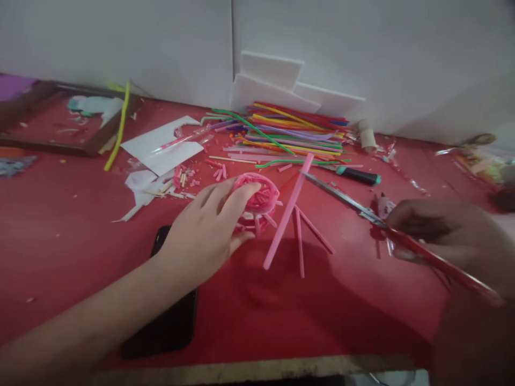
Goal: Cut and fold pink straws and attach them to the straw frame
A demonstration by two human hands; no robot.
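Observation:
My left hand (207, 230) is closed around a small round pink piece (263, 195), built of curved strips with short pink sticks poking from its side. In my right hand (450, 241), in shadow, is a long red-handled tool (426, 254) with a narrow metal end; whether it is a knife or scissors I cannot tell. Its tip meets a pink stick (284, 225) near the stick's upper end; what holds the stick up is unclear. Two thinner pink sticks (300, 241) spread out just beside it on the red table.
A black phone (169, 321) lies under my left forearm. Coloured sticks (298, 131) are heaped at the back before white boards (273, 75). A black marker (358, 175), white paper (161, 155), a yellow strip (120, 126) and a brown frame (52, 143) lie around.

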